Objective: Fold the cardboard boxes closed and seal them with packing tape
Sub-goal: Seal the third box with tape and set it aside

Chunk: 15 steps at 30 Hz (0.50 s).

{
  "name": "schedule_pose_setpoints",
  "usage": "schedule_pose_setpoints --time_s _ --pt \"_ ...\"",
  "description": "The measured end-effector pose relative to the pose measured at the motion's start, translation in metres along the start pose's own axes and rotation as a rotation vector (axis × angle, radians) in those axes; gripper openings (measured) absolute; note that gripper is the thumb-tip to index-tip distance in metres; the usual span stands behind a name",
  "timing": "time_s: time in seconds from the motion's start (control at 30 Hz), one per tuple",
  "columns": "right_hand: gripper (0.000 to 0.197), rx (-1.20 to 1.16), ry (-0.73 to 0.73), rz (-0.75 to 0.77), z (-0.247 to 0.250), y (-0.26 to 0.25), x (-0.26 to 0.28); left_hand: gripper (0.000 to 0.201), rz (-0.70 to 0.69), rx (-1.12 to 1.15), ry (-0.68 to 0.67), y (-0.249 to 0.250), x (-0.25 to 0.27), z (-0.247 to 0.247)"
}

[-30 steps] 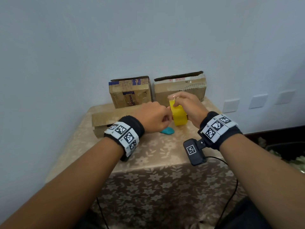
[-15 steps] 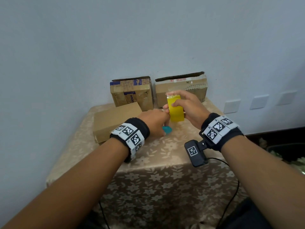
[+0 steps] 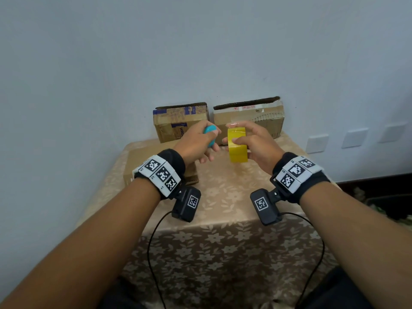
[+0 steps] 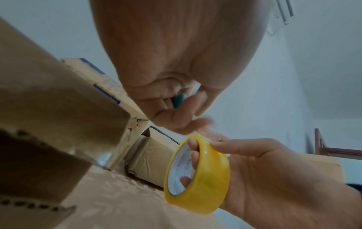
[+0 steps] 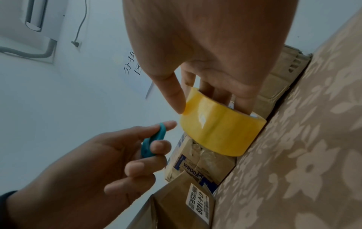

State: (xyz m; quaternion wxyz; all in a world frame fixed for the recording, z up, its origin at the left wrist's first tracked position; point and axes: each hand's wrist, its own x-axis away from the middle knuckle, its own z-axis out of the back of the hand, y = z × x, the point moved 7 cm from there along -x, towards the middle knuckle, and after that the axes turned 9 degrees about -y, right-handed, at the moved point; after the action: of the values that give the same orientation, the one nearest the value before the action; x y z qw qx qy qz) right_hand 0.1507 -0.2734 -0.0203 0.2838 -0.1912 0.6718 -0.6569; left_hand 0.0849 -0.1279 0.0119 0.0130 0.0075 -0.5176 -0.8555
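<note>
1. Since half a second ago both hands have risen off the surface: the left hand [image 3: 196, 142] has picked up the small teal plastic cutter [image 3: 209, 136] that lay on the cloth, and the right hand [image 3: 252, 141] has lifted the yellow roll of packing tape [image 3: 237, 144] higher.
2. Left hand: thumb and curled fingers grip the teal cutter [image 5: 153, 143]; the lower fingers hang loose beneath it.
3. Right hand: fingers pass through the core of the roll [image 4: 197, 175] and the thumb presses on its outer face, so it grasps the roll firmly, well above the floral-patterned surface [image 3: 234, 192].
4. Three brown cardboard boxes wait. A plain flat box [image 3: 142, 161] lies near the surface's left edge, partly hidden by the left wrist. A box with blue printing [image 3: 176, 123] and a box with a torn top edge [image 3: 256, 119] stand at the far edge against the wall.
5. Handling, as a judgement: the roll looks light and stiff but glossy, so the free tape end may be hard to find and may slip; holding through the core is the sound grip. The cardboard looks light and creased, likely to slide on the cloth unless held down by a flap or corner.
6. No tape is drawn out yet; sealing appears to be only beginning.
</note>
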Motion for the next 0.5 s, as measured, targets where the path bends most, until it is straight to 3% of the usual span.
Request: schedule_pose_setpoints --time_s 0.17,0.5 --pt "0.040 0.000 0.008 -0.004 -0.005 0.002 -0.003 0.043 0.135 0.230 0.031 -0.012 0.001 0.003" --pt "0.041 0.016 0.037 0.036 -0.009 0.003 -0.006 0.022 0.047 0.177 -0.013 -0.010 0.007 0.005"
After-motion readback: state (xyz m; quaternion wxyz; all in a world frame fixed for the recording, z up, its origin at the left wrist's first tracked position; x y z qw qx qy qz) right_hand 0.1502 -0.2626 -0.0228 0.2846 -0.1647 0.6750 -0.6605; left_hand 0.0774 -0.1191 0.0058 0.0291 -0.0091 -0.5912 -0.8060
